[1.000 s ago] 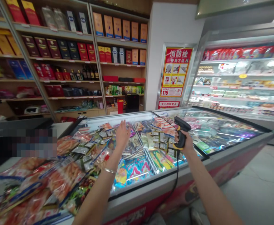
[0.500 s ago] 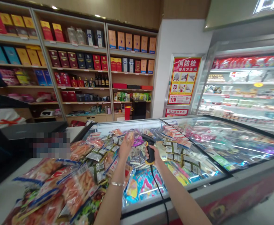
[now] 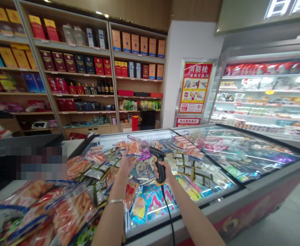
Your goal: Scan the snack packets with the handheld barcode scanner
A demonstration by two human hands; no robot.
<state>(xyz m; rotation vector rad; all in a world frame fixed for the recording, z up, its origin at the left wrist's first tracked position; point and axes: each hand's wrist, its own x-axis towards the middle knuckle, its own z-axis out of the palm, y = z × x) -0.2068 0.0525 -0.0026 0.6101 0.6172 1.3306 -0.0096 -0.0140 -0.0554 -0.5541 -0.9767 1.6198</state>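
My left hand [image 3: 125,163] holds up a clear snack packet [image 3: 133,148] with orange contents above the pile of packets on the chest freezer [image 3: 244,191]. My right hand [image 3: 165,172] grips a black barcode scanner [image 3: 159,164] with a yellow band. The scanner's head is close to the right of the packet and points towards it. A black cable [image 3: 168,212] hangs from the scanner down along my forearm. A thin bracelet sits on my left wrist.
Several snack packets [image 3: 70,208] lie heaped on the freezer's glass lid at the left. Shelves of boxed goods [image 3: 88,65] fill the back wall. A red fire-hydrant notice [image 3: 194,88] hangs beside an open refrigerated display [image 3: 265,95] at the right.
My right hand brought the scanner from the right side of the lid to the middle. My left hand picked a packet off the pile and raised it beside the scanner.
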